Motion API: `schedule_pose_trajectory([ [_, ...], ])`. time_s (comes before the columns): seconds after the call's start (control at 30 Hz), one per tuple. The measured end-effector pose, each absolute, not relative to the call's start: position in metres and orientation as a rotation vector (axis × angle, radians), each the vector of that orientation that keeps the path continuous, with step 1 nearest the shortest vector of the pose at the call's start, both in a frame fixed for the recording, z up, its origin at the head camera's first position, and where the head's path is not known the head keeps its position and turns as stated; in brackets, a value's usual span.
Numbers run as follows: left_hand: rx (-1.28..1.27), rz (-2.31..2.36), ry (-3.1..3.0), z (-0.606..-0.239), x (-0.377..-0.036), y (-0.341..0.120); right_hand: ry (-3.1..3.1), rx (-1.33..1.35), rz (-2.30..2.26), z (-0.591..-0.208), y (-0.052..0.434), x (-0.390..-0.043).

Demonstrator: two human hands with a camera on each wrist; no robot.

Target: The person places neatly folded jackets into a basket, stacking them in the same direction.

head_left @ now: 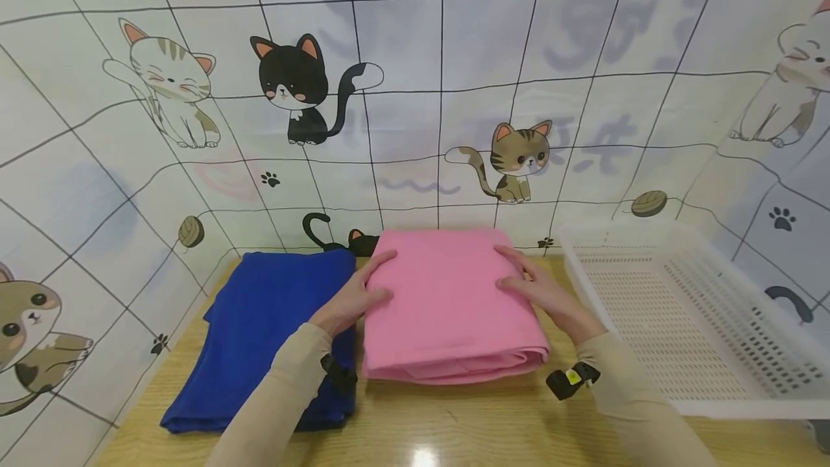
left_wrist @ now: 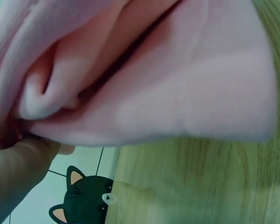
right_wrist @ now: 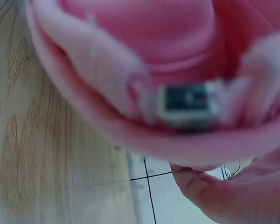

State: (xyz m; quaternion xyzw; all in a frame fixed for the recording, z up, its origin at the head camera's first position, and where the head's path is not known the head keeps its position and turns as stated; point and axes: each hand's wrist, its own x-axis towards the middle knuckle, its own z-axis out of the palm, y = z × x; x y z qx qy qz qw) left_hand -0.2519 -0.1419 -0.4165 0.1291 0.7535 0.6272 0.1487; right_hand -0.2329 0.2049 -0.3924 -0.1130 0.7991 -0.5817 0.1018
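A pink folded garment point(head_left: 447, 301) lies in front of me at the middle of the wooden table, its rolled layers showing along the near edge. My left hand point(head_left: 357, 301) grips its left side, and my right hand point(head_left: 545, 294) holds the right side, thumbs over the top face. Seen from the left wrist, soft pink folds hang over the table beside the thumb. A small dark label point(right_wrist: 186, 103) with a pale border shows inside the folds in the right wrist view. Some fingertips of both hands are hidden by the fabric.
Left of the pink garment lies a folded blue garment point(head_left: 279, 330), close to my left forearm. On the right, a white plastic basket point(head_left: 580, 294) with a perforated bottom stands near my right forearm. A cat-printed, grid-lined sheet point(head_left: 408, 128) backs the table point(head_left: 447, 424).
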Motion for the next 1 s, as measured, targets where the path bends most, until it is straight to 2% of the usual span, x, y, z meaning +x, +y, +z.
schedule_pose_trajectory([
  [0.63,0.447,1.972,1.954,-0.406,-0.252,-0.142,2.354,-0.499,-1.637,-0.379,0.237,-0.228],
  [1.0,0.486,1.868,1.962,-0.401,-0.253,-0.134,2.325,-0.514,-1.603,-0.379,0.255,-0.227],
])
